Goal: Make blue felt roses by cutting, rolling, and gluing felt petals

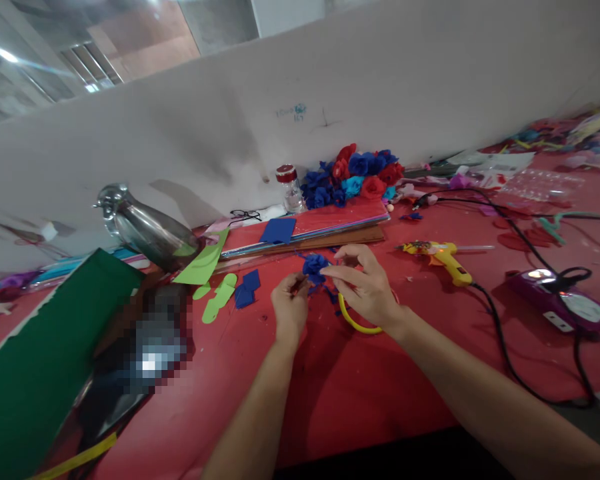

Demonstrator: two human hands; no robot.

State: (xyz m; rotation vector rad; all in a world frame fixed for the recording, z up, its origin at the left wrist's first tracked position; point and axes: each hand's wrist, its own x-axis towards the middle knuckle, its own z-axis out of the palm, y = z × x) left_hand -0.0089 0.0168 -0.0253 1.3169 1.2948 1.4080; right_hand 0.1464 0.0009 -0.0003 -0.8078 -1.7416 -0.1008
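A small dark blue paper flower (pixel 314 266) is in the grip of my left hand (pixel 290 303), whose fingertips are closed at its lower side. My right hand (pixel 364 285) is beside the flower on the right, fingers curved and apart, its fingertips close to the petals. Whether they touch the petals I cannot tell. Under my right hand lies a yellow ring (pixel 356 325), partly hidden by the hand. Blue paper pieces (pixel 247 289) and light green paper cutouts (pixel 220 298) lie left of my left hand.
A yellow glue gun (pixel 447 261) lies at right, its cord near a purple power strip (pixel 555 300). Behind are stacked paper sheets (pixel 330 223), a glass jar (pixel 290 190) and red and blue paper flowers (pixel 363 173). At left, a metal jug (pixel 147 223) and a green board (pixel 45 360).
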